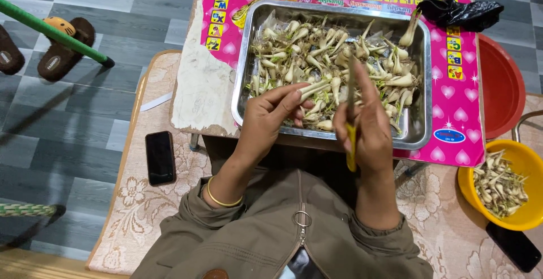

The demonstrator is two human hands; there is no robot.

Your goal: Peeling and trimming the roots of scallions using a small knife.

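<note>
Both hands raised side by side, left hand [275, 114] and right hand [367, 122], grips closed.

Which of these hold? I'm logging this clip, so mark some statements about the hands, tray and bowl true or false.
1. The right hand holds a yellow-handled knife. True.
2. The rectangular steel tray sits on the floor. False: it rests on a pink printed board.
3. The left hand holds a pale bulb with a stalk. True.
4. The round yellow plastic bowl is empty. False: it holds trimmings.
</note>
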